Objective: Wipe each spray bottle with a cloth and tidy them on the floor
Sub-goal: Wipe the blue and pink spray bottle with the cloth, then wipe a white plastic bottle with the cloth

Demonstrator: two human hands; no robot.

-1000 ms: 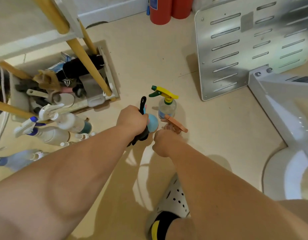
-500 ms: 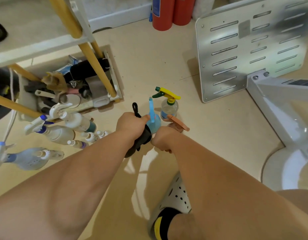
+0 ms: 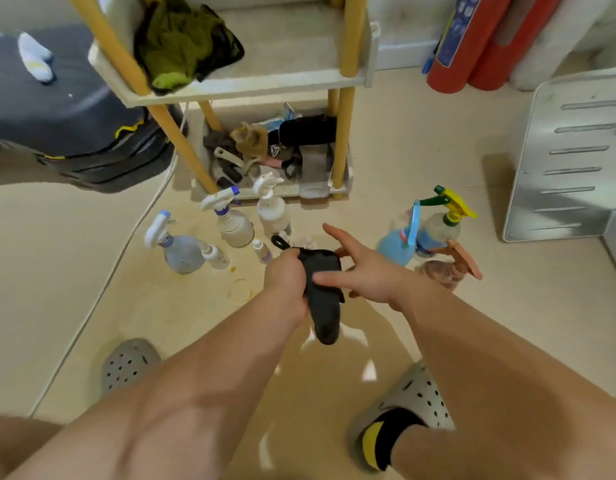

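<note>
Three spray bottles (image 3: 398, 249) are grouped rightward, seemingly already wiped, while the black cloth (image 3: 324, 299) is gripped by the left hand (image 3: 286, 279), the right hand (image 3: 369, 276) spread open.

Beige floor (image 3: 421, 140) bears spray bottles (image 3: 230, 223), a shelf rack (image 3: 341, 168)

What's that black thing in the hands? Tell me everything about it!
It is a black cloth, soft-looking and bunched into a long roll. The left hand holds its upper part, so its rounded lower end hangs above the floor. A small black loop sticks out on top. The right hand, fingers straight, touches its front.
</note>
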